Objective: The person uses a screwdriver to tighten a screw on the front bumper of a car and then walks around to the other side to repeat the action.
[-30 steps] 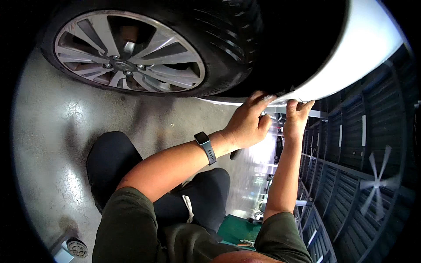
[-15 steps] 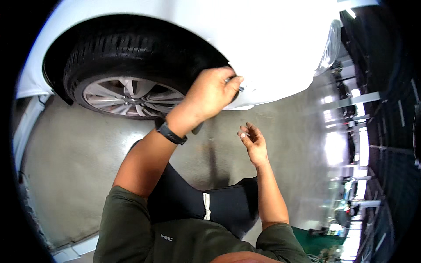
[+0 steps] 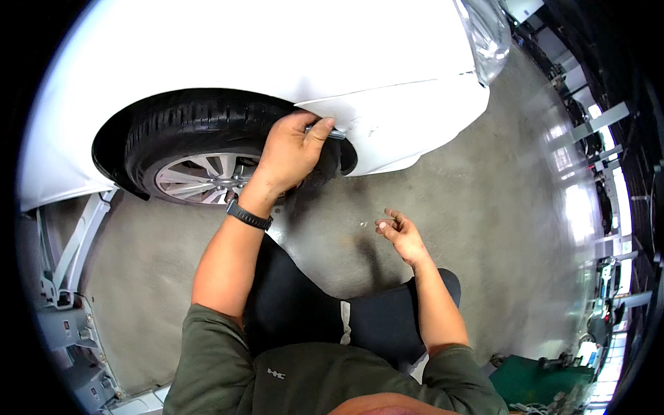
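My left hand (image 3: 294, 153) is closed around a short silvery metal rod-like piece (image 3: 335, 133), whose end sticks out past my thumb. It is at the front edge of the wheel arch on a white car, beside the bumper corner (image 3: 387, 114). My fingertips are partly hidden behind the hand. Just behind my wrist is the tyre (image 3: 207, 128) with its silver spoked wheel (image 3: 200, 178). Lower and to the right, my right hand (image 3: 402, 238) hovers over the floor, apart from the car. Its thumb and fingers are drawn together; whatever they pinch is too small to name.
The white fender (image 3: 207, 55) spans the top, with a headlight (image 3: 490, 41) at its far right. A grey lift arm (image 3: 86, 232) stands at the left near grey boxes (image 3: 66, 328). A green surface (image 3: 532, 380) is at the lower right, above the grey floor (image 3: 498, 207).
The view has shifted, showing more of the fender and bumper seam. My left hand has turned, and more of the metal piece shows. My right hand stays low with its fingers together.
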Demonstrator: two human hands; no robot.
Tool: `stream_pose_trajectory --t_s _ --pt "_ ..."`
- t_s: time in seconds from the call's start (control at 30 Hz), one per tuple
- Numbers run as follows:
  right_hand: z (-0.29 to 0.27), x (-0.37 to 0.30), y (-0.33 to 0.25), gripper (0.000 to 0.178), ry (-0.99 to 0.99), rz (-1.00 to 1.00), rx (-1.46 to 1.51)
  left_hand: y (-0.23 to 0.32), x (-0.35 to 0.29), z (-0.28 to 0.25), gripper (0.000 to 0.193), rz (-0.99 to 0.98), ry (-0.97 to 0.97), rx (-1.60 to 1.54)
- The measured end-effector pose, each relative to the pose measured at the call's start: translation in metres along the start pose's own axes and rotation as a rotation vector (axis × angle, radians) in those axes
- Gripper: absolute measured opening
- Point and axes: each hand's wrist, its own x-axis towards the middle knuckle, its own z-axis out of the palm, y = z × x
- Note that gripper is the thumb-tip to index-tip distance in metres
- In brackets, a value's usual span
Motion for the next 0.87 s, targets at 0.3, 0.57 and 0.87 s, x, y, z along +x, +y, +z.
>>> stream_pose_trajectory --t_s 0.3,0.57,0.87 --pt "-0.013 -0.001 0.003 0.071 -0.102 -0.07 -0.059 -0.005 -0.005 0.007 0.033 -0.207 0.025 -0.101" --pt "-0.011 -0.021 -0.016 0.063 -0.294 -0.278 -0.209 0.003 -0.013 0.009 0.035 -0.211 0.14 0.019" --pt "-0.052 -0.032 -0.031 0.064 -0.502 -0.002 -0.242 0.018 -0.017 -0.015 0.033 -0.435 0.228 0.151"
